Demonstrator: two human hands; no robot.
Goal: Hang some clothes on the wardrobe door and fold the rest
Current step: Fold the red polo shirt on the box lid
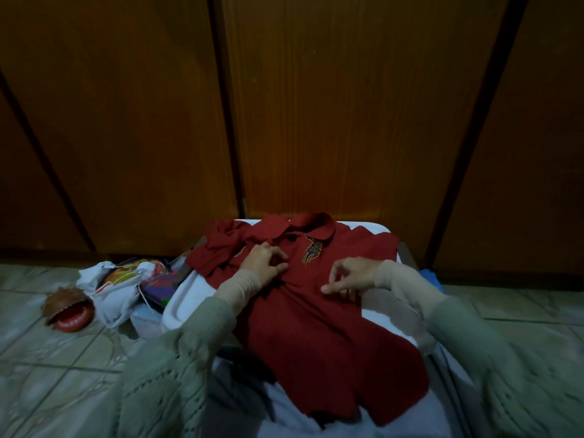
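A dark red polo shirt [319, 336] with an embroidered chest emblem lies face up on a white surface [180, 305], collar toward the wooden wardrobe doors [331, 105]. Its left sleeve is bunched at the upper left. My left hand [264, 260] rests on the chest by the button placket, fingers curled and pinching the fabric. My right hand [347, 278] hovers just right of the emblem with fingers bent, thumb and forefinger near the cloth; whether it holds the fabric is unclear. Both arms wear pale knitted sleeves.
On the tiled floor [47, 358] to the left lie a white plastic bag [110, 292] with colourful items and a brown and red object [68, 311]. Something blue [431, 278] sits at the right, by the wardrobe base.
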